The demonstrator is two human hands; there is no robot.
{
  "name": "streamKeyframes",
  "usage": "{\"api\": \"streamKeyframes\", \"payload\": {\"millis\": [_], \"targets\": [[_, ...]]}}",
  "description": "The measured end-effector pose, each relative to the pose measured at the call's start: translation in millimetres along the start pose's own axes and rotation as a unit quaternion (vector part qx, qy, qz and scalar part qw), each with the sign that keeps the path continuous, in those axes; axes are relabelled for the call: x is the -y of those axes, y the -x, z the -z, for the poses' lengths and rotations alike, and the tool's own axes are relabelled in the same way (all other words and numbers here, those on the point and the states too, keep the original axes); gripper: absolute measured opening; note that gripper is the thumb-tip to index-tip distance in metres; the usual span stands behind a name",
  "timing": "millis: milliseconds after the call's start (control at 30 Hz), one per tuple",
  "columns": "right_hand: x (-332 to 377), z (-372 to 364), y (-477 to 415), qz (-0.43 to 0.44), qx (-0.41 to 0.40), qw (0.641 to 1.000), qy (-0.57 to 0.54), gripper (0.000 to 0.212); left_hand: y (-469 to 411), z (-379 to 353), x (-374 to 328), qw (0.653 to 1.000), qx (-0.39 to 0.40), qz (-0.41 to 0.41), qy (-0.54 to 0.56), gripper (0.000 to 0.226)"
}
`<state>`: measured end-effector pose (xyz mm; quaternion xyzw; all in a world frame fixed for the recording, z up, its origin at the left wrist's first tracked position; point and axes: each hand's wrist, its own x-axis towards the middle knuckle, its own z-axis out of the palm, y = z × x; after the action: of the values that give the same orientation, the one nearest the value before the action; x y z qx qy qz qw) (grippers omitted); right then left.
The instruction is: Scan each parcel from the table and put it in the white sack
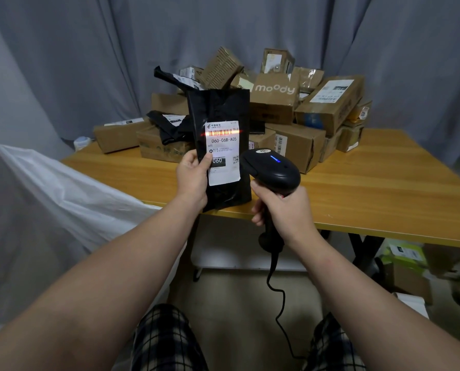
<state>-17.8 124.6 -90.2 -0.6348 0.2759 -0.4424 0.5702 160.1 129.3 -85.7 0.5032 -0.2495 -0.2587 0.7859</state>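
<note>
Count: one flat black plastic mailer parcel [223, 108], in hand. One black handheld barcode scanner [273, 170] with a black cable [279, 303]. One white woven sack [71, 194]. Two other black plastic bags [170, 123] lie in the heap. The brown cardboard boxes [330, 103] number more than ten; they overlap, so the exact count cannot be read.

Surface and room: yellow-brown wooden worktop [384, 178] on dark legs, with the boxes heaped at its far middle. A grey curtain [89, 49] spans the far side. The sack stands open at near left, beside the worktop's left edge. A green-and-white box [405, 253] sits on the floor under the worktop, right.

Task item: the parcel is held upright over the worktop's near edge, apart from the heap. Its film is glossy and wrinkled. The white shipping label [223, 153] faces the camera and reads "060-06B-A05". A red scan line [222, 133] lies across the barcode.

Left hand [192, 180]: the grip pinches the parcel's left edge, thumb on the label.

Right hand [285, 210]: the grip is wrapped round the scanner handle. The scanner head is just right of the parcel, with a blue light lit on top.
</note>
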Motion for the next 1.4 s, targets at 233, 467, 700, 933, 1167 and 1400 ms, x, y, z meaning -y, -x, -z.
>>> {"api": "streamKeyframes", "payload": {"millis": [233,467,700,933,1167,1400], "targets": [[8.6,-35.0,-6.3,0.011,0.032,0.999,-0.023,0.019,8.7,23.5,-32.0,0.999,0.001,-0.023,0.045,0.008],[-15.7,-131.2,-10.6,-0.034,0.162,0.986,0.002,0.025,29.6,145.8,-69.7,0.987,-0.100,-0.122,-0.042,0.010],[-57.3,-220.7,-11.2,-0.068,0.243,0.960,0.119,0.032,37.4,310.3,-21.4,0.857,-0.310,-0.095,-0.401,0.006],[-97.9,-254.4,-29.2,-0.073,0.260,0.946,0.179,0.037,-12.9,353.2,30.9,0.783,-0.265,0.009,-0.563,0.006],[-113.4,-252.5,-44.2,-0.129,0.232,0.953,0.147,0.031,-31.9,365.5,66.9,0.707,-0.180,0.156,-0.666,0.019],[-97.1,-220.8,-54.6,-0.136,0.199,0.964,0.114,0.018,-23.5,284.0,34.6,0.792,-0.171,-0.074,-0.582,0.022]]}}
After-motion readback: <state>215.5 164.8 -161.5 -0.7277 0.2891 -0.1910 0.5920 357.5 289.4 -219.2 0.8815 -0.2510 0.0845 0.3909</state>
